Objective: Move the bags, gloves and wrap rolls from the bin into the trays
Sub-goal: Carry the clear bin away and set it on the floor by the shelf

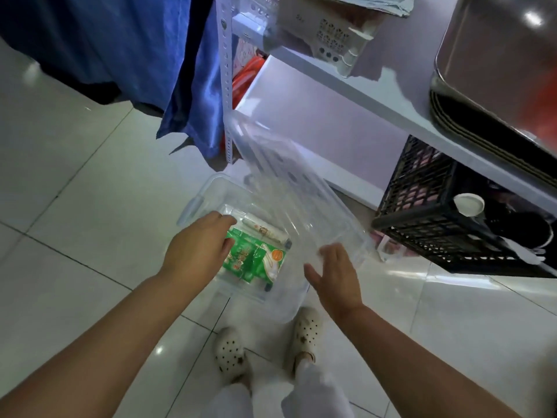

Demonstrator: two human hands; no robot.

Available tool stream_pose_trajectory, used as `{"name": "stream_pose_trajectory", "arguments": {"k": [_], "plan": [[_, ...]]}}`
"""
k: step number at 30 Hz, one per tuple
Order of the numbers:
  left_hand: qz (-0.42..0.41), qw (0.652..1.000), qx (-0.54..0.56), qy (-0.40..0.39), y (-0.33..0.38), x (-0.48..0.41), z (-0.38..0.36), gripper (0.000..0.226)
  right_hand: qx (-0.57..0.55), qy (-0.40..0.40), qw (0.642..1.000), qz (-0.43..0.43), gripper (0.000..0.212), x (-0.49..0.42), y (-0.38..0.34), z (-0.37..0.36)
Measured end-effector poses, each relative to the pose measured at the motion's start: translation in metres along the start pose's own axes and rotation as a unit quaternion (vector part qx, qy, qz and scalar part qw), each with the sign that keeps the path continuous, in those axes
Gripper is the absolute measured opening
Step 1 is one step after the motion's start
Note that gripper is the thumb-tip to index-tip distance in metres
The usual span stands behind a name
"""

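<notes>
Green packet (256, 259) and a wrap roll (266, 232) sit low in the clear bin (211, 188), both hands (left hand (197, 247), right hand (337, 277)) open and empty above it; the packet looks light, floppy and slick, so I'd pinch an edge.

One clear plastic bin (211, 188) on the floor at six o'clock, one clear lid (280, 176) tilted above it, one green printed packet (256, 257) and one pale wrap roll (265, 232) inside; one black lattice crate (437, 224) at three o'clock; two cream perforated clogs (232, 354); two bare hands (199, 251)
</notes>
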State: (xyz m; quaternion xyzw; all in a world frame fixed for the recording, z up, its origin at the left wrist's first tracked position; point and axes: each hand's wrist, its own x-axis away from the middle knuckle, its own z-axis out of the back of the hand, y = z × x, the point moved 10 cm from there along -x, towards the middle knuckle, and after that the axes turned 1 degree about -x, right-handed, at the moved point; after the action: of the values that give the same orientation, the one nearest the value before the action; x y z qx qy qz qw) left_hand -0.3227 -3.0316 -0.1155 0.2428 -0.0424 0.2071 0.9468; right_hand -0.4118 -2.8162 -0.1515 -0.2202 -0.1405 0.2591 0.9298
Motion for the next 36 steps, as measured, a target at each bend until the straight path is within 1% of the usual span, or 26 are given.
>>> {"name": "stream_pose_trajectory", "arguments": {"k": [2, 4, 6, 8, 9, 11, 12, 13, 15, 17, 19, 22, 25, 27, 29, 31, 34, 36], "plan": [[-0.039, 0.999, -0.022, -0.007, 0.011, 0.000, -0.014, 0.045, 0.046, -0.026, 0.996, 0.078, 0.030, 0.011, -0.010, -0.015], [-0.089, 0.994, -0.056, -0.016, 0.019, 0.001, -0.034, 0.057, 0.079, -0.034, 0.985, 0.150, 0.031, 0.019, -0.015, -0.028], [-0.131, 0.985, -0.107, -0.041, 0.020, 0.002, -0.061, 0.061, 0.097, -0.036, 0.971, 0.216, 0.031, 0.024, -0.016, -0.044], [-0.164, 0.973, -0.153, -0.058, 0.016, 0.003, -0.088, 0.059, 0.098, -0.044, 0.958, 0.264, 0.037, 0.028, -0.013, -0.063], [-0.174, 0.967, -0.171, -0.068, 0.012, 0.005, -0.102, 0.055, 0.097, -0.052, 0.954, 0.280, 0.039, 0.029, -0.009, -0.073], [-0.170, 0.961, -0.185, -0.113, 0.000, 0.010, -0.134, 0.043, 0.107, -0.065, 0.945, 0.301, 0.030, 0.033, 0.001, -0.095], [-0.168, 0.959, -0.186, -0.130, -0.005, 0.013, -0.148, 0.038, 0.114, -0.072, 0.943, 0.303, 0.027, 0.036, 0.008, -0.106], [-0.172, 0.956, -0.191, -0.138, -0.007, 0.016, -0.161, 0.036, 0.118, -0.083, 0.943, 0.300, 0.029, 0.039, 0.015, -0.118], [-0.187, 0.949, -0.205, -0.149, -0.011, 0.021, -0.184, 0.036, 0.131, -0.114, 0.942, 0.288, 0.036, 0.045, 0.032, -0.142], [-0.204, 0.943, -0.211, -0.154, -0.015, 0.026, -0.205, 0.038, 0.135, -0.131, 0.943, 0.277, 0.038, 0.050, 0.048, -0.163], [-0.216, 0.936, -0.218, -0.169, -0.023, 0.032, -0.230, 0.039, 0.117, -0.136, 0.952, 0.249, 0.036, 0.054, 0.065, -0.177], [-0.214, 0.926, -0.247, -0.190, -0.040, 0.038, -0.267, 0.043, 0.087, -0.105, 0.977, 0.165, 0.028, 0.054, 0.100, -0.185], [-0.208, 0.925, -0.245, -0.202, -0.055, 0.039, -0.299, 0.042, 0.066, -0.058, 0.996, 0.030, 0.023, 0.055, 0.148, -0.193], [-0.212, 0.926, -0.241, -0.197, -0.060, 0.039, -0.315, 0.036, 0.027, -0.025, 0.997, -0.071, 0.021, 0.059, 0.182, -0.200], [-0.218, 0.927, -0.238, -0.191, -0.064, 0.041, -0.330, 0.031, -0.018, 0.005, 0.987, -0.158, 0.024, 0.067, 0.211, -0.210], [-0.220, 0.928, -0.240, -0.180, -0.069, 0.045, -0.342, 0.030, -0.054, 0.021, 0.974, -0.217, 0.029, 0.075, 0.230, -0.225], [-0.214, 0.938, -0.233, -0.143, -0.073, 0.048, -0.343, 0.031, -0.113, 0.024, 0.946, -0.302, 0.044, 0.080, 0.249, -0.249], [-0.213, 0.942, -0.224, -0.132, -0.073, 0.050, -0.342, 0.030, -0.158, 0.022, 0.925, -0.346, 0.054, 0.082, 0.255, -0.263]]}}
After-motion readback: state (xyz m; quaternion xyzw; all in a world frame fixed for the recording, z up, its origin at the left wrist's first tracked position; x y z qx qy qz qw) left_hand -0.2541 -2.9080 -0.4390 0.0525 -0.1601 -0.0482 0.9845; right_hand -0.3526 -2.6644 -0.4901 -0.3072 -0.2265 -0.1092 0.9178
